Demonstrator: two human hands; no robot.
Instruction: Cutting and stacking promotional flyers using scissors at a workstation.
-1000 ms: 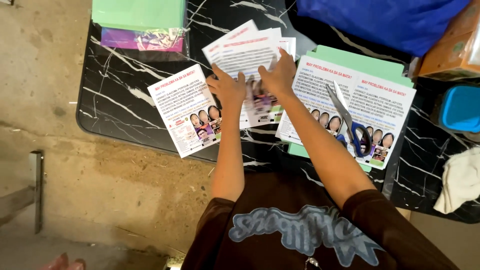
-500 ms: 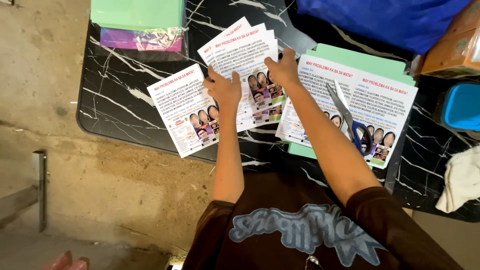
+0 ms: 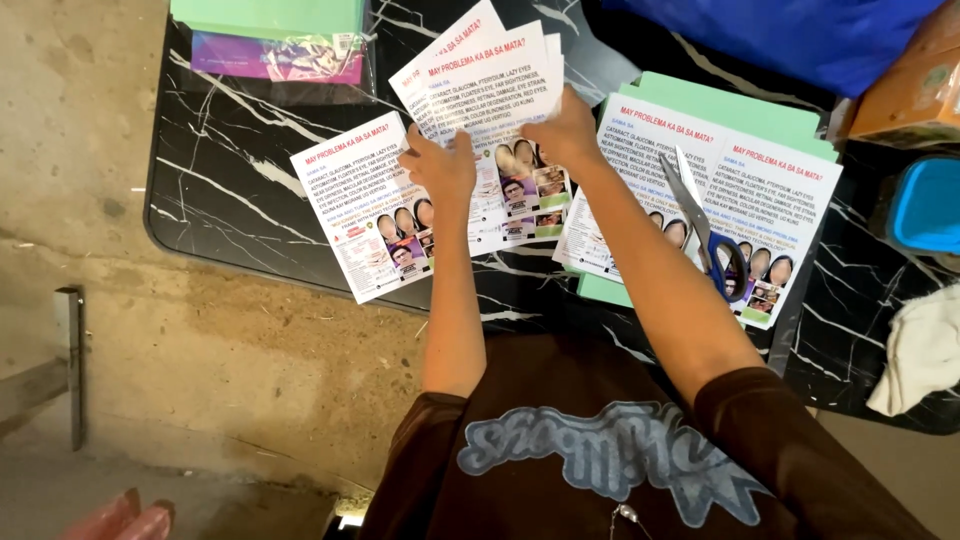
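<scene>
My left hand point(image 3: 442, 168) and my right hand point(image 3: 563, 135) press together on a fanned stack of printed flyers point(image 3: 490, 95) lying on a black marble-patterned table point(image 3: 235, 190). Each flyer is white with red headings and small photos along the bottom. My left hand holds the stack's left edge, my right hand its right edge. A single flyer point(image 3: 355, 200) lies just left of my left hand. On the right a wide uncut sheet of two flyers point(image 3: 770, 185) rests on green paper point(image 3: 720, 100), with blue-handled scissors point(image 3: 710, 240) on top.
A green sheet pile point(image 3: 265, 15) sits over a purple packet point(image 3: 270, 58) at the back left. Blue fabric point(image 3: 800, 35), an orange box point(image 3: 905, 95), a blue container point(image 3: 928, 205) and a white cloth point(image 3: 920, 350) crowd the right. Concrete floor lies to the left.
Both hands have gathered the flyer stack and slid it slightly away from me, squaring and fanning it; the single flyer, wide sheet and scissors stayed put.
</scene>
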